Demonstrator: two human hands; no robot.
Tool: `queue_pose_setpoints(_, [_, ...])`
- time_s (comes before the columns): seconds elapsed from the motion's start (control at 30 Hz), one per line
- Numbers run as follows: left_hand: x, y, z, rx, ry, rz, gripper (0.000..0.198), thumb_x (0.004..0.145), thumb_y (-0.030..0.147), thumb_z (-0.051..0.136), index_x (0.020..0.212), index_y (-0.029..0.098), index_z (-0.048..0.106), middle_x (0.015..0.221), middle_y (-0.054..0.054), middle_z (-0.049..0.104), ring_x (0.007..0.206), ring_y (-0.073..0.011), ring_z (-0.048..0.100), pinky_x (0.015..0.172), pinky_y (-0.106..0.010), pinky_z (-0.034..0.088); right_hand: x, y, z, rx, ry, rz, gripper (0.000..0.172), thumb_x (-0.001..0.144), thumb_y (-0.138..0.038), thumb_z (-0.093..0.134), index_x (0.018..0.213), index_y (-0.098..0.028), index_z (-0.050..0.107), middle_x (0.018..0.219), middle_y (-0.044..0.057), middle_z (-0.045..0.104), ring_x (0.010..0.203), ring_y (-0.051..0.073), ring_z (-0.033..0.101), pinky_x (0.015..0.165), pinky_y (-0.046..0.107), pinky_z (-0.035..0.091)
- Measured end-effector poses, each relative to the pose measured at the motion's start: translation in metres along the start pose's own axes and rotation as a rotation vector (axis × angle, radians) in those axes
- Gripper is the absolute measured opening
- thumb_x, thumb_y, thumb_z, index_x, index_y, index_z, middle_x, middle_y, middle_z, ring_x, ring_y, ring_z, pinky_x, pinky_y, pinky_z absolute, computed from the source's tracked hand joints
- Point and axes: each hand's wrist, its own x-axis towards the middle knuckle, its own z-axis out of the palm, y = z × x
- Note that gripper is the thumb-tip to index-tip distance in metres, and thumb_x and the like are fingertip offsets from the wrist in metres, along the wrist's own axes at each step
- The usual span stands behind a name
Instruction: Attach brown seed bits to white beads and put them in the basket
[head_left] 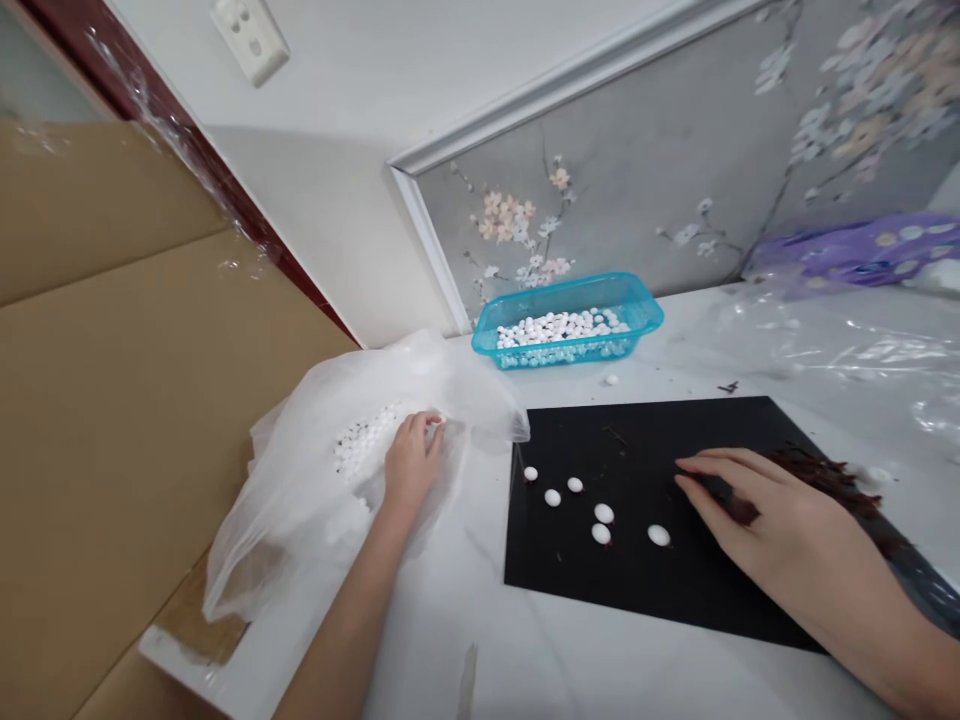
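**Inspector A:** Far left, a cardboard sheet [112, 400] stands against the surface [525, 650]. Beside it lies a clear plastic bag [300, 500], crumpled and open at the top, holding a heap of white beads [364, 440].

**Inspector B:** And the left hand [411, 462]?

**Inspector A:** It reaches into the bag's mouth, fingers curled together at the edge of the heap. Whether a bead is pinched between them cannot be told; the fingertips are partly hidden by the plastic.

**Inspector B:** Behind the bag?

**Inspector A:** A blue tray [637, 305] sits near the wall, also filled with white beads. One stray bead [611, 380] lies on the surface just in front of it.

**Inspector B:** Centre?

**Inspector A:** A black mat [585, 570] lies flat on the surface, its left edge touching the bag. Six loose beads [604, 513] rest on it, scattered, apart from one another.

**Inspector B:** The right hand [757, 520]?

**Inspector A:** It is laid palm-down on the mat, fingers extended and close together, clamped on nothing that shows. The fingertips point left; the nearest bead lies just beside them, not touching. Dark red shreds [825, 475] lie behind and under the hand.

**Inspector B:** Far right?

**Inspector A:** Crumpled clear film [862, 350] on the surface, and a purple bag [862, 250] against the wall.
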Motion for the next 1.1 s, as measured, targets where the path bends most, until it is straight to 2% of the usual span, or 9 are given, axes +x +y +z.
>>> queue_pose_setpoints(0.13, [0.001,0.015,-0.005,-0.166,0.093,-0.031,0.019,0.087,0.034,0.044,0.093,0.019,0.053,0.093,-0.005,0.059,0.083,-0.0177,0.058,0.079,-0.033,0.046,0.0,0.0,-0.001,0.043,-0.01,-0.032,0.024,0.086,-0.03,0.044,0.088,-0.021,0.067,0.097,0.001,0.068,0.075,0.017,0.067,0.058,0.028,0.052])
queue_pose_setpoints(0.23, [-0.008,0.05,-0.007,-0.549,0.128,-0.094,0.023,0.081,0.036,0.057,0.095,0.019,0.053,0.095,-0.003,0.059,0.082,-0.0141,0.058,0.078,-0.028,0.047,0.003,-0.008,-0.008,0.126,0.012,-0.023,0.02,0.086,-0.026,0.049,0.09,-0.022,0.068,0.092,0.0,0.069,0.072,0.014,0.066,0.059,0.025,0.051])
queue_pose_setpoints(0.27, [-0.015,0.065,-0.007,-0.706,0.078,-0.126,0.023,0.079,0.036,0.06,0.092,0.019,0.054,0.093,-0.003,0.06,0.082,-0.0135,0.058,0.077,-0.026,0.047,0.004,-0.012,-0.011,0.167,0.026,-0.02,0.018,0.085,-0.025,0.051,0.088,-0.022,0.069,0.088,0.0,0.069,0.067,0.013,0.064,0.056,0.024,0.05])
queue_pose_setpoints(0.4, [-0.051,0.12,-0.008,-1.131,-0.393,-0.259,0.023,0.08,0.04,0.061,0.091,0.02,0.058,0.087,-0.001,0.063,0.078,-0.0106,0.06,0.076,-0.023,0.048,0.004,-0.03,-0.02,0.331,0.092,-0.023,0.013,0.082,-0.02,0.057,0.081,-0.022,0.069,0.071,-0.002,0.068,0.051,0.008,0.056,0.047,0.02,0.046])
queue_pose_setpoints(0.5, [-0.072,0.141,-0.008,-1.285,-0.61,-0.36,0.023,0.08,0.039,0.063,0.093,0.021,0.058,0.085,0.0,0.065,0.076,-0.0088,0.061,0.074,-0.021,0.048,0.0,-0.039,-0.022,0.418,0.1,-0.065,0.014,0.081,-0.018,0.059,0.09,-0.022,0.069,0.08,0.0,0.072,0.05,0.008,0.056,0.044,0.02,0.045])
queue_pose_setpoints(0.57, [-0.079,0.146,-0.007,-1.34,-0.686,-0.383,0.025,0.075,0.035,0.069,0.093,0.021,0.059,0.082,0.001,0.064,0.076,-0.0076,0.06,0.074,-0.019,0.048,-0.003,-0.043,-0.022,0.464,0.059,-0.104,0.02,0.083,-0.018,0.057,0.099,-0.022,0.067,0.087,0.001,0.073,0.048,0.008,0.056,0.044,0.02,0.045])
queue_pose_setpoints(0.67, [-0.082,0.147,-0.006,-1.367,-0.726,-0.353,0.022,0.068,0.027,0.075,0.082,0.018,0.061,0.077,0.003,0.062,0.073,-0.0052,0.056,0.071,-0.015,0.045,-0.007,-0.045,-0.022,0.522,-0.021,-0.085,0.021,0.084,-0.018,0.054,0.103,-0.021,0.064,0.082,0.001,0.072,0.046,0.007,0.053,0.046,0.019,0.046])
queue_pose_setpoints(0.83, [-0.08,0.147,-0.005,-1.359,-0.75,-0.375,0.02,0.066,0.028,0.077,0.074,0.017,0.061,0.07,0.003,0.061,0.066,-0.0048,0.055,0.066,-0.015,0.044,-0.01,-0.046,-0.022,0.585,-0.136,-0.015,0.015,0.085,-0.019,0.052,0.098,-0.021,0.059,0.075,-0.001,0.068,0.046,0.005,0.052,0.048,0.016,0.044])
queue_pose_setpoints(1.1, [-0.079,0.149,-0.005,-1.349,-0.755,-0.391,0.019,0.067,0.031,0.075,0.075,0.017,0.066,0.072,0.0,0.065,0.066,-0.0077,0.058,0.068,-0.019,0.048,-0.011,-0.049,-0.026,0.585,-0.195,-0.054,0.011,0.086,-0.019,0.048,0.092,-0.021,0.056,0.071,-0.001,0.066,0.048,0.007,0.053,0.049,0.017,0.043])
